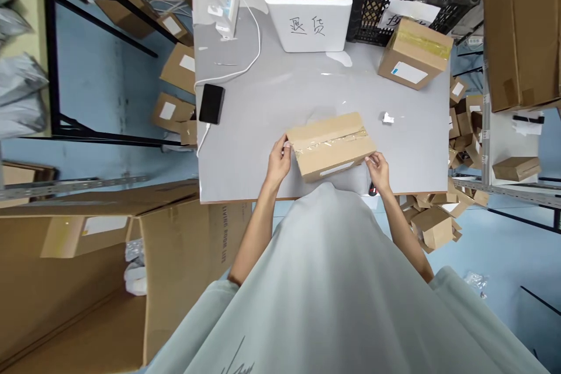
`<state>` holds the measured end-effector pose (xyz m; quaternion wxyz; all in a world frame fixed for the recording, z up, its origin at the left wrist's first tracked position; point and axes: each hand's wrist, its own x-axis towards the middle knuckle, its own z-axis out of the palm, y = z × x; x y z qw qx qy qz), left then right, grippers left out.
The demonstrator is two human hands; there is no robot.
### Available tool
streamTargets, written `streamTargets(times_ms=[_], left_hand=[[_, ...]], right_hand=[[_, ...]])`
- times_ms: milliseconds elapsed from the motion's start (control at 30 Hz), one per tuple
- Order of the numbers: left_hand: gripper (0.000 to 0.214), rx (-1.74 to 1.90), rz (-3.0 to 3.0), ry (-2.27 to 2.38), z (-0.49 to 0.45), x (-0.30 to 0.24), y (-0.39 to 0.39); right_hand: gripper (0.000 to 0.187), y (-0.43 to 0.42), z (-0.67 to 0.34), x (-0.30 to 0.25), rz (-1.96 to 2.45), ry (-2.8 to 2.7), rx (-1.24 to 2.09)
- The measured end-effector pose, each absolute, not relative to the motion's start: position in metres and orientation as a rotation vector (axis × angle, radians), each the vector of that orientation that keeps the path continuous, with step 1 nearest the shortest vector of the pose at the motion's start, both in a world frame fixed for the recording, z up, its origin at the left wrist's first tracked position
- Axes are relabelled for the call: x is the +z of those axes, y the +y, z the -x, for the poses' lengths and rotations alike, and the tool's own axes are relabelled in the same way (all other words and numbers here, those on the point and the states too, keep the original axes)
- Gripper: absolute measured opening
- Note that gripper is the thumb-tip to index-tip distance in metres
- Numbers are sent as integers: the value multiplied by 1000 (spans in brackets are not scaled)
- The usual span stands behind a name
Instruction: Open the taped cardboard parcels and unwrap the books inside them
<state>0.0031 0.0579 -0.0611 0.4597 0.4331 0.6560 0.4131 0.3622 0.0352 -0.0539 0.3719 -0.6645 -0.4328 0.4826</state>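
A taped cardboard box (331, 141) sits near the front edge of the table, turned slightly, with clear tape along its top and a white label on the side facing me. My left hand (279, 160) holds its left end, fingers curled at the corner. At the lower right corner, my right hand (377, 172) pinches the box between thumb and fingers. Just left of that hand, a small red and black tool (372, 189) lies at the table edge, mostly hidden. A crumpled white scrap (388, 118) lies to the right of the box.
On the grey table (263, 93) stand a white foam bin (307, 26) of books, a black crate (368, 17) and another labelled carton (415, 54). A phone (211, 104) and a cabled power strip (228, 9) are at left. A large open carton (175, 280) stands lower left.
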Motion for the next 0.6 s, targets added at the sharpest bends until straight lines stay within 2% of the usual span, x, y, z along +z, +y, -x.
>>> streamTargets(times_ms=[200, 267, 367, 467, 533, 600], left_hand=[[66, 1029, -993, 1605, 4, -89, 59], [68, 1016, -977, 1624, 10, -90, 51], [69, 1046, -933, 1661, 13, -83, 38], [67, 1047, -969, 1679, 10, -70, 25], [69, 1027, -1038, 1658, 7, -61, 19], [76, 1013, -1125, 1623, 5, -54, 15]], right_hand=[[36, -13, -363, -73, 1734, -1253, 1460], [34, -22, -375, -78, 1889, -1308, 1364], [43, -22, -393, -89, 2344, -1283, 984], [59, -14, -400, -102, 2693, -1194, 874], [59, -9, -399, -109, 2770, -1172, 894], [50, -5, -398, -113, 2788, -1161, 890]])
